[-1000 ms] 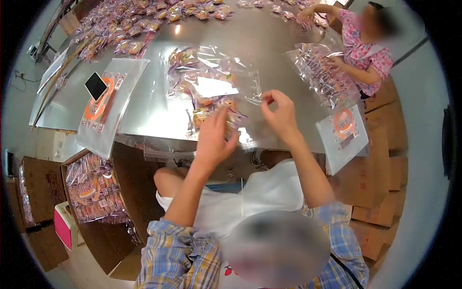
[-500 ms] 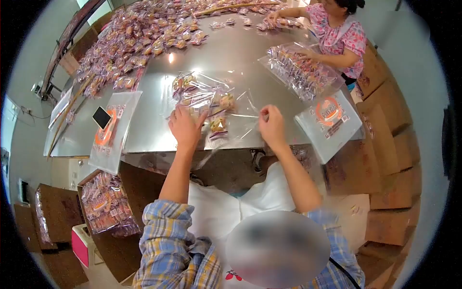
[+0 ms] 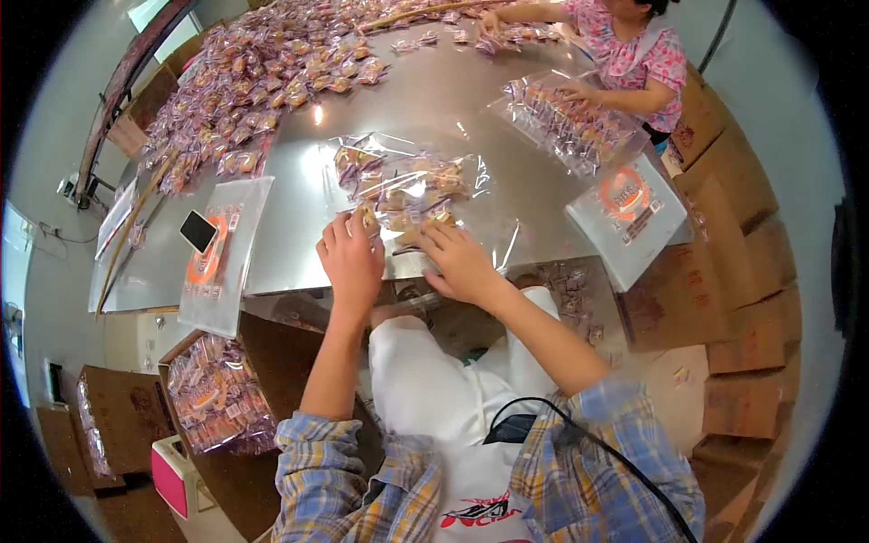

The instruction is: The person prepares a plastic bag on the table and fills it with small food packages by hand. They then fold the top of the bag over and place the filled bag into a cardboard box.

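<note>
A clear plastic bag [image 3: 407,181] lies on the metal table in front of me, with several small wrapped snack packets showing through its shiny film. My left hand [image 3: 351,260] rests at the bag's near left side, fingers forward and touching a packet. At the near right side, my right hand [image 3: 459,264] lies over the film and packets with its fingers stretched out and its thumb apart. The hands partly cover the bag's near edge, so the film beneath them is hidden.
Loose packets form a big pile [image 3: 272,77] at the far left. Flat printed bags [image 3: 625,213] lie right; others [image 3: 226,244] lie left under a phone [image 3: 197,232]. A co-worker [image 3: 629,72] handles a filled bag [image 3: 575,122]. An open carton [image 3: 285,380] stands below left.
My right hand has moved left from the bag's right edge onto its near side. The film has drawn in around the packets, which now lie closer together. The co-worker's far hand has shifted left.
</note>
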Demonstrator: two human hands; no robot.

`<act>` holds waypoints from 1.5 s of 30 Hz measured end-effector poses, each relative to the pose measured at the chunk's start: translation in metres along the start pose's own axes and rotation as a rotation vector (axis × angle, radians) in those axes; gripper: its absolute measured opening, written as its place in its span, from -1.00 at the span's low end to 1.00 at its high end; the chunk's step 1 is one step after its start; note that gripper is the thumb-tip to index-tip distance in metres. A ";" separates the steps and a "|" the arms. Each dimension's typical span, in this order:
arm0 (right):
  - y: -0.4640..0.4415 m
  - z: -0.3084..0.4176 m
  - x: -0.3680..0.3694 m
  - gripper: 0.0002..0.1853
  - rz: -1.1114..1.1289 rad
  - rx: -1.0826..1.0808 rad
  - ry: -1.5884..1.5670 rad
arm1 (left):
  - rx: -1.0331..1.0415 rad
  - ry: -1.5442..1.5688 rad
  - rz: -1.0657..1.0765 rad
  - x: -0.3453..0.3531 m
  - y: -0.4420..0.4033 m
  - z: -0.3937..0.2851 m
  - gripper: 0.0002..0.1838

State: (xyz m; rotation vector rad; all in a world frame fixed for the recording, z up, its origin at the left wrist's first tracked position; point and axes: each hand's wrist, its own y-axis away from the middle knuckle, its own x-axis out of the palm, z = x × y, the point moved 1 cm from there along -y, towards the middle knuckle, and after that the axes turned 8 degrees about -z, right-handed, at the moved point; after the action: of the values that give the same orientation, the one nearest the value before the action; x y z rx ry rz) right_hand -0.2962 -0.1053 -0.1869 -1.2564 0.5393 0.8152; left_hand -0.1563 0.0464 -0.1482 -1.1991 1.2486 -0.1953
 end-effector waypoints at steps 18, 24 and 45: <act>-0.095 -0.053 0.029 -0.16 0.241 0.522 -0.006 | -0.200 0.577 0.053 -0.008 -0.033 0.031 -0.75; -0.111 -0.060 0.038 -0.31 0.168 0.269 -0.153 | -0.338 0.558 0.004 -0.024 -0.007 0.010 -0.71; -0.111 -0.037 0.088 -0.56 -0.094 0.931 -1.108 | -0.470 0.444 -0.146 -0.113 0.048 0.009 -0.79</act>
State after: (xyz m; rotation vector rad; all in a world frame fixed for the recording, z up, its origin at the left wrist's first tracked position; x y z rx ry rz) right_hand -0.1521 -0.1303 -0.1938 0.1052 -0.0865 0.8821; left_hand -0.2151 0.1497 -0.1174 -1.7183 1.6505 -0.2968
